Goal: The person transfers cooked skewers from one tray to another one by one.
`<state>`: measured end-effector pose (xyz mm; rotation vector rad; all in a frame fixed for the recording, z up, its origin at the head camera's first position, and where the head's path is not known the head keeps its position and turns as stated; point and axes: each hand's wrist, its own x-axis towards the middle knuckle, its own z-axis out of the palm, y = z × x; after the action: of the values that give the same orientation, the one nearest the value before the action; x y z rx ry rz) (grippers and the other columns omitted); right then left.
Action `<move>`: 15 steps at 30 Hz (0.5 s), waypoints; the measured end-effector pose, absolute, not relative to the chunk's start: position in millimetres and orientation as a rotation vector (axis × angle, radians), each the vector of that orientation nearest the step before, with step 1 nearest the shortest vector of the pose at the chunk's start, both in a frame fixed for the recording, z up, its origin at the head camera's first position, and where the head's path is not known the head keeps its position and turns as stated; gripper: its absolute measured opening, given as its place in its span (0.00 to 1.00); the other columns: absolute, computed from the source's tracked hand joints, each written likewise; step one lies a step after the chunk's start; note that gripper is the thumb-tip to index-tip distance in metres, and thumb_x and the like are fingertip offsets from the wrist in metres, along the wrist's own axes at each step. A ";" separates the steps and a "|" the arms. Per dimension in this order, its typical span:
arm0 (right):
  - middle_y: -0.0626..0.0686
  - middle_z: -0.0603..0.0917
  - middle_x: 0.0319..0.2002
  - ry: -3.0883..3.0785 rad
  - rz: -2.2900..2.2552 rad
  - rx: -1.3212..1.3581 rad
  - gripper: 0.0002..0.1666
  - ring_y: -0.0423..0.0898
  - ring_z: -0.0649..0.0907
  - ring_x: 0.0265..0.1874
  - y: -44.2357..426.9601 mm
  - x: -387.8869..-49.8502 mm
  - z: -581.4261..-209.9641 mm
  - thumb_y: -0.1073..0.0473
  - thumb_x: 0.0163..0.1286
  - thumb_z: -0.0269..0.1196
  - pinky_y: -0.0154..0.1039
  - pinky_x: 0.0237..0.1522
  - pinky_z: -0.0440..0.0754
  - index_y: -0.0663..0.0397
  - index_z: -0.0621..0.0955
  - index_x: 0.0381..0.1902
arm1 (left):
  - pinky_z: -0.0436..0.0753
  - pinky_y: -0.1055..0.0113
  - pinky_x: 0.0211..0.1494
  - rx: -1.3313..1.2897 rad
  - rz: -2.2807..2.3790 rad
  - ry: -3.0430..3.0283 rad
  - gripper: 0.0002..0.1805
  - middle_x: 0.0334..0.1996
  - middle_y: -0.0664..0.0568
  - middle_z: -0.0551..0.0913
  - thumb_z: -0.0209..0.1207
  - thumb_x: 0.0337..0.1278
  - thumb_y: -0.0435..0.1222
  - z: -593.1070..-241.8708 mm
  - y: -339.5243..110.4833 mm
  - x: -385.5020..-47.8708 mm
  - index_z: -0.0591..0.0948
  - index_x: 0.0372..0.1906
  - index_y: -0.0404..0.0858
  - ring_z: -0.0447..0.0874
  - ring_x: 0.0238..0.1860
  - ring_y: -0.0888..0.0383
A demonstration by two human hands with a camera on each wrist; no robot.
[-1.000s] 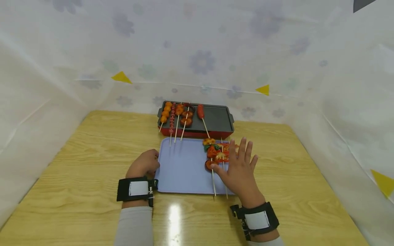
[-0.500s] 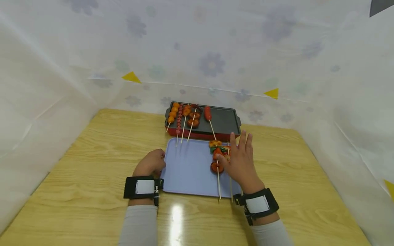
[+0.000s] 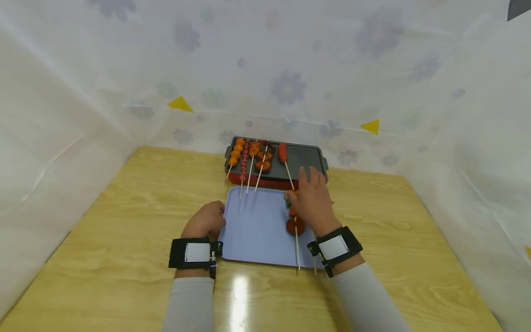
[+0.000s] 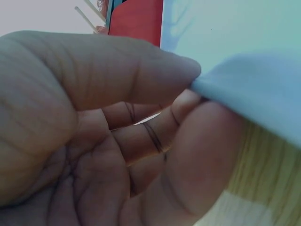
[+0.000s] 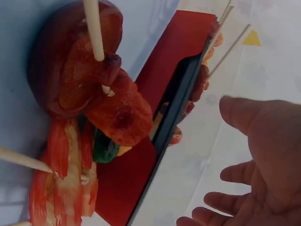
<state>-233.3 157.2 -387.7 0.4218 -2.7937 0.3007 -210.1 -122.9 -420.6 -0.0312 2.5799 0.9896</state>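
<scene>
My left hand pinches the left edge of a pale blue tray between thumb and fingers; the left wrist view shows the tray's rim held there. Over the tray's right side hovers my right hand, its fingers apart and slightly bent, holding nothing. Below it lies a mixed kebab skewer with mushroom, red and green pieces, partly covered by the hand. Beside that, a skewer of red-and-white strips shows in the right wrist view; in the head view the hand hides most of it.
Behind the tray stands a red grill with a dark plate. On its left lie several skewers, including orange balls and mushrooms; a sausage skewer lies near its middle. The wooden table is bordered by white sheeting.
My right hand has moved left and forward over the skewers, and its fingers are less spread. The left hand keeps its hold on the tray's edge. The head view has shifted slightly.
</scene>
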 end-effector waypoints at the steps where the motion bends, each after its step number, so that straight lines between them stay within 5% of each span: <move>1: 0.75 0.64 0.65 -2.780 0.299 0.409 0.46 0.71 0.65 0.64 156.5 -237.6 -388.4 0.46 0.69 0.65 0.60 0.62 0.69 0.72 0.63 0.71 | 0.77 0.62 0.30 -0.021 0.982 2.591 0.22 0.42 0.42 0.80 0.52 0.55 0.24 -420.6 -122.8 -211.4 0.74 0.58 0.27 0.79 0.34 0.50; 7: 0.71 0.71 0.57 -2.819 0.345 0.358 0.36 0.66 0.72 0.57 151.8 -256.9 -394.4 0.50 0.71 0.63 0.55 0.54 0.77 0.72 0.69 0.66 | 0.78 0.61 0.33 -0.003 0.973 2.598 0.23 0.44 0.41 0.81 0.52 0.54 0.24 -420.7 -122.5 -212.2 0.75 0.58 0.27 0.79 0.36 0.49; 15: 0.65 0.76 0.43 -2.817 0.342 0.383 0.15 0.60 0.77 0.40 145.3 -271.0 -393.6 0.58 0.73 0.60 0.51 0.43 0.78 0.68 0.78 0.45 | 0.80 0.60 0.35 0.009 0.963 2.618 0.22 0.47 0.40 0.81 0.50 0.58 0.24 -423.5 -121.5 -211.5 0.75 0.58 0.27 0.80 0.37 0.49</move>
<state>-271.0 145.3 -393.6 0.3825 -2.8173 0.3424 -211.5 -121.5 -423.5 0.0092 2.6179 0.9634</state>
